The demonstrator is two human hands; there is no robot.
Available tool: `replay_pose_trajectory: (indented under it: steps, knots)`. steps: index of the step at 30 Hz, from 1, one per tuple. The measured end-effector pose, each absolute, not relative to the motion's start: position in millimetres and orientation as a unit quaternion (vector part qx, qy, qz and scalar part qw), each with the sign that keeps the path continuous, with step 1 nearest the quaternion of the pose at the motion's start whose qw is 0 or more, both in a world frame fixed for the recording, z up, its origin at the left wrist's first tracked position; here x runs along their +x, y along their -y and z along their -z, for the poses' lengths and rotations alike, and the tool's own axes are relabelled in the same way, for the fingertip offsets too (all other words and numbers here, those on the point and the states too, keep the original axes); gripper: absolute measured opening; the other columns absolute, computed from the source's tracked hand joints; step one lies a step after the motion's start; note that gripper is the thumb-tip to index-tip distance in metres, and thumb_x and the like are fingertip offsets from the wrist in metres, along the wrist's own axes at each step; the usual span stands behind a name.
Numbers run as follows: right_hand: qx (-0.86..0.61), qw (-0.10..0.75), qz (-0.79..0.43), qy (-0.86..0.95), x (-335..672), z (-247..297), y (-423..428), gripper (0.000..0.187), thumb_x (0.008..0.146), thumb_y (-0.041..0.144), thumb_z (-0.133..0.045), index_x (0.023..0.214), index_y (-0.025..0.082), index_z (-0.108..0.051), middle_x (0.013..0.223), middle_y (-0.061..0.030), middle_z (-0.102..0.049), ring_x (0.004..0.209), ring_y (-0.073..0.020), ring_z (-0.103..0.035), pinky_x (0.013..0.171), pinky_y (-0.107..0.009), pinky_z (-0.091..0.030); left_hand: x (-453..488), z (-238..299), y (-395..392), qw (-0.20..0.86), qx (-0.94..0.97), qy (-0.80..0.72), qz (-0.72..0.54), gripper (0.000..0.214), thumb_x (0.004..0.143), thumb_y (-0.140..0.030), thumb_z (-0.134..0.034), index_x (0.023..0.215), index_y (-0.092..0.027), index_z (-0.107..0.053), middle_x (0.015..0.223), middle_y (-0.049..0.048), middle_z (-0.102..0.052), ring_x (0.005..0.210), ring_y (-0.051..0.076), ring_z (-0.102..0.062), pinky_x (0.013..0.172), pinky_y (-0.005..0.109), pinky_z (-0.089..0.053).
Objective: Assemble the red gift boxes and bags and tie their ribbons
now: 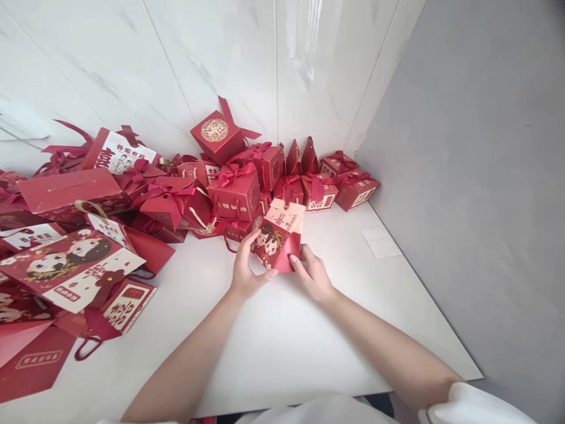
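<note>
Between my two hands is a small red and cream gift box (279, 238), tilted above the white table, with cartoon figures printed on its left face. My left hand (248, 268) grips its left side, thumb along the bottom edge. On the right, my right hand (312, 271) holds the lower right side, its thumb pressed on the plain red face. A pale flap stands up at the box's top. Just behind it, a red box with a ribbon bow (235, 188) rests in the pile.
A heap of red gift boxes with ribbons and cord handles (170, 203) covers the table's left and back. A large cartoon-printed box (77, 265) lies front left. A white paper piece (382, 242) lies on the white table (353, 330) at right. Marbled wall (238, 53) stands behind.
</note>
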State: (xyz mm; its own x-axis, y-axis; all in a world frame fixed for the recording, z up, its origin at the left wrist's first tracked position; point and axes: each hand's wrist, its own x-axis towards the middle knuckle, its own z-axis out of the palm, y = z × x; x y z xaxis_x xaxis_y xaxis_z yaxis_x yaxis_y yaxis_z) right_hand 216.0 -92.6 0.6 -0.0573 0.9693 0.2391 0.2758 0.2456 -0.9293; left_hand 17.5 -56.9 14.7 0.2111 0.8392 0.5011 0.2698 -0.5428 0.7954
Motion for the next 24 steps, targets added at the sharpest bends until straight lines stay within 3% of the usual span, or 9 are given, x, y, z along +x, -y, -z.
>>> replay_pose_trajectory:
  steps: [5, 8, 11, 15, 17, 19, 21, 24]
  knots:
    - [-0.549, 0.463, -0.266, 0.643, 217.3, 0.9, 86.3, 0.035, 0.102, 0.047, -0.038, 0.102, 0.022, -0.063, 0.092, -0.0067, -0.069, 0.084, -0.0212, -0.066, 0.076, -0.033, -0.052, 23.9, -19.2, 65.2, 0.227, 0.747, -0.420, -0.463, 0.099, 0.066, -0.056, -0.082, 0.148, -0.022, -0.039, 0.156, 0.0175, -0.035, 0.144, 0.039, -0.035, 0.116, 0.054, -0.033]
    - [-0.555, 0.459, -0.209, 0.662, 220.6, 0.6, 82.7, 0.037, 0.102, 0.045, -0.037, 0.081, 0.022, -0.057, 0.072, -0.0034, -0.060, 0.065, -0.0177, -0.057, 0.064, -0.030, -0.046, 27.6, -18.6, 68.8, 0.237, 0.757, -0.428, -0.433, 0.104, 0.064, -0.056, -0.084, 0.150, -0.023, -0.034, 0.157, 0.0184, -0.032, 0.144, 0.039, -0.035, 0.115, 0.055, -0.034]
    - [-0.546, 0.463, -0.193, 0.671, 223.0, -0.7, 83.3, 0.038, 0.101, 0.043, -0.038, 0.072, 0.023, -0.050, 0.067, -0.0018, -0.054, 0.061, -0.0160, -0.051, 0.061, -0.030, -0.042, 28.9, -18.1, 69.5, 0.237, 0.766, -0.420, -0.426, 0.103, 0.065, -0.053, -0.084, 0.150, -0.023, -0.033, 0.149, 0.0174, -0.040, 0.139, 0.038, -0.040, 0.113, 0.052, -0.038]
    - [-0.523, 0.484, -0.197, 0.673, 222.4, -1.8, 87.8, 0.039, 0.100, 0.043, -0.043, 0.066, 0.024, -0.043, 0.064, -0.0001, -0.048, 0.058, -0.0146, -0.047, 0.059, -0.029, -0.042, 27.9, -11.5, 66.7, 0.272, 0.767, -0.397, -0.424, 0.093, 0.076, -0.053, -0.072, 0.152, -0.021, -0.029, 0.149, 0.0182, -0.038, 0.140, 0.038, -0.038, 0.114, 0.054, -0.035]
    - [-0.492, 0.513, -0.250, 0.657, 220.5, -1.8, 89.0, 0.033, 0.097, 0.046, -0.050, 0.073, 0.023, -0.048, 0.078, -0.0033, -0.057, 0.071, -0.0166, -0.056, 0.062, -0.029, -0.048, 27.2, -6.3, 64.6, 0.335, 0.735, -0.393, -0.440, 0.087, 0.084, -0.055, -0.061, 0.155, -0.021, -0.025, 0.153, 0.0179, -0.035, 0.142, 0.038, -0.035, 0.116, 0.055, -0.032]
    - [-0.451, 0.533, -0.343, 0.629, 218.4, -1.8, 89.0, 0.026, 0.095, 0.050, -0.054, 0.094, 0.024, -0.056, 0.109, -0.0085, -0.063, 0.101, -0.0211, -0.062, 0.076, -0.032, -0.054, 26.7, -3.1, 63.1, 0.387, 0.708, -0.386, -0.447, 0.082, 0.090, -0.059, -0.050, 0.158, -0.022, -0.020, 0.159, 0.0156, -0.030, 0.146, 0.038, -0.030, 0.118, 0.056, -0.028]
    - [-0.408, 0.522, -0.436, 0.610, 217.2, -2.2, 88.0, 0.040, 0.095, 0.054, -0.052, 0.123, 0.025, -0.053, 0.139, -0.0105, -0.053, 0.127, -0.0241, -0.053, 0.097, -0.039, -0.052, 26.3, -3.5, 62.5, 0.407, 0.711, -0.374, -0.434, 0.076, 0.095, -0.060, -0.040, 0.159, -0.025, -0.018, 0.163, 0.0111, -0.024, 0.150, 0.036, -0.022, 0.122, 0.055, -0.022]
    - [-0.359, 0.491, -0.494, 0.621, 218.4, -3.8, 86.7, 0.060, 0.097, 0.055, -0.048, 0.148, 0.027, -0.034, 0.157, -0.0090, -0.036, 0.143, -0.0249, -0.039, 0.117, -0.046, -0.037, 25.2, -7.3, 62.6, 0.411, 0.732, -0.363, -0.404, 0.069, 0.099, -0.058, -0.030, 0.159, -0.029, -0.017, 0.166, 0.0052, -0.018, 0.153, 0.031, -0.015, 0.125, 0.052, -0.016]
